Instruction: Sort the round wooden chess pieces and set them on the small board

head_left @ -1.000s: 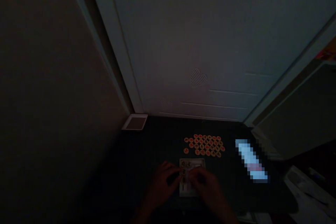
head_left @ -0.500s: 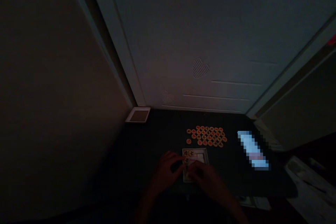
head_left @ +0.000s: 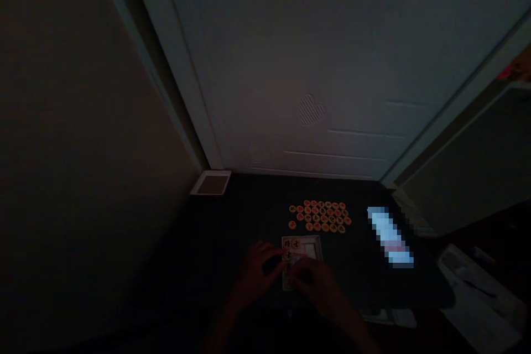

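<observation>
A small, shallow light-rimmed box [head_left: 320,244] lies near the front of the dark table. Along its left side are several round xiangqi pieces [head_left: 296,244] with black characters, and something pale lies further right inside. My left hand [head_left: 259,271] reaches to the box's left edge, thumb and index finger apart, fingertips at the pieces. Over the lower part of the box, my right hand [head_left: 315,282] has its fingers pinched together. What they hold, if anything, is hidden in the dimness. Beyond the box, several more xiangqi pieces [head_left: 322,219] lie in rough rows.
A lit phone-like screen [head_left: 390,237], pixelated, lies on the table [head_left: 211,238] to the right. At the back left corner sits a shallow white-rimmed tray or lid [head_left: 228,178]. A pale door panel [head_left: 265,66] rises behind the table. Papers [head_left: 481,293] lie lower right.
The view has shifted slightly, moving most things a little left in the picture. My right hand's fingertips are closer to the lower left of the box; my left hand stays at its edge.
</observation>
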The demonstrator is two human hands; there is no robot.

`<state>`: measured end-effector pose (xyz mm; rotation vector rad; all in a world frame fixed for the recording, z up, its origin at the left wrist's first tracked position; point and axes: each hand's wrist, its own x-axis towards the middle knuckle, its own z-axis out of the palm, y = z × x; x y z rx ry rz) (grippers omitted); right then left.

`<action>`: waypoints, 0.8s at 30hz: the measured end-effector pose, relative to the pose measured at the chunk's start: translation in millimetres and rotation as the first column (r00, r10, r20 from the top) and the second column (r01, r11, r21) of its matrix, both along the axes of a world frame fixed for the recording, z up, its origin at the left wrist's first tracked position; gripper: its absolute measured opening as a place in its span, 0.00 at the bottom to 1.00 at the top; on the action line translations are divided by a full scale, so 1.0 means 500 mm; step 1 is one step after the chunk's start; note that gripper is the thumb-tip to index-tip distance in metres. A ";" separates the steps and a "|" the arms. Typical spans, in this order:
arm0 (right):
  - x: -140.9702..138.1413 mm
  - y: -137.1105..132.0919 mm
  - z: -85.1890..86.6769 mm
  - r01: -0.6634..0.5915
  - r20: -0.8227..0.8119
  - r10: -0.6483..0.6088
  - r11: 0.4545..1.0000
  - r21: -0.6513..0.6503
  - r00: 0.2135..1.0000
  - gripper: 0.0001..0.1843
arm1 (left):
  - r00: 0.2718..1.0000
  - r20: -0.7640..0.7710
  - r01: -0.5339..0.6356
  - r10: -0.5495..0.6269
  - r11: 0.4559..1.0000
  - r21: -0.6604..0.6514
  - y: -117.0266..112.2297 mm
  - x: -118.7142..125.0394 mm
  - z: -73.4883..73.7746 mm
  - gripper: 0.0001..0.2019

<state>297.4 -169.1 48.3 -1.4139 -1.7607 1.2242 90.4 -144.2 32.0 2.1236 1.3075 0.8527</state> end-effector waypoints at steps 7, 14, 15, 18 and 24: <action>-0.001 -0.009 0.007 0.121 -0.070 -0.119 0.993 0.017 0.990 0.06 | 0.999 0.039 -0.013 0.014 0.999 -0.029 0.000 -0.001 0.013 0.09; 0.010 0.000 0.023 0.204 -0.186 -0.196 0.978 0.030 0.963 0.15 | 0.976 0.204 -0.039 0.082 0.977 -0.209 -0.009 0.024 0.036 0.08; 0.010 0.000 0.027 0.209 -0.201 -0.198 0.977 0.034 0.959 0.16 | 0.968 0.235 -0.029 0.090 0.967 -0.251 -0.013 0.033 0.042 0.09; 0.010 -0.003 0.039 0.220 -0.228 -0.199 0.973 0.074 0.953 0.15 | 0.935 0.332 0.006 0.125 0.929 -0.369 -0.024 0.060 0.058 0.12; 0.011 -0.016 0.058 0.216 -0.198 -0.168 0.943 0.254 0.966 0.12 | 0.864 0.475 0.075 0.166 0.891 -0.448 -0.025 0.081 0.073 0.12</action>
